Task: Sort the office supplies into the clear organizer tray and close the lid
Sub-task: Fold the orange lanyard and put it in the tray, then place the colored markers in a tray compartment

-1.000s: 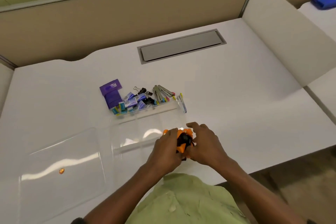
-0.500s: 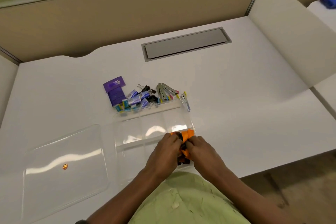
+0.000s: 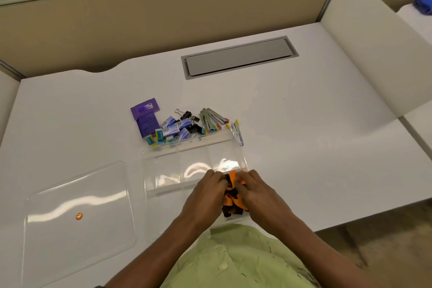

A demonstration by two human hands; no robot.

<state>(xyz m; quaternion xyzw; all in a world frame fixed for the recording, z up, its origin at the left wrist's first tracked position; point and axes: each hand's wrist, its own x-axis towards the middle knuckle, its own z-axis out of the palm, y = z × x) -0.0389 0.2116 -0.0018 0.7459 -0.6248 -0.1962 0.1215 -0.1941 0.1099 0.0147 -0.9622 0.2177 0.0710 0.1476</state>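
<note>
The sorting looks barely begun. Both hands, the left hand (image 3: 207, 190) and the right hand (image 3: 257, 192), are cupped around a bunch of orange and black clips (image 3: 232, 196) in the near right corner of the clear organizer tray (image 3: 163, 170), low in the middle of the frame; each grip is curled against the bunch. The tray's other compartments look empty. Above it on the bench (image 3: 304, 135) wait the purple boxes (image 3: 146, 117), small blue boxes (image 3: 174, 128), binder clips (image 3: 187, 116) and staple removers (image 3: 211, 119). The lid (image 3: 70, 229) lies open at lower left.
</note>
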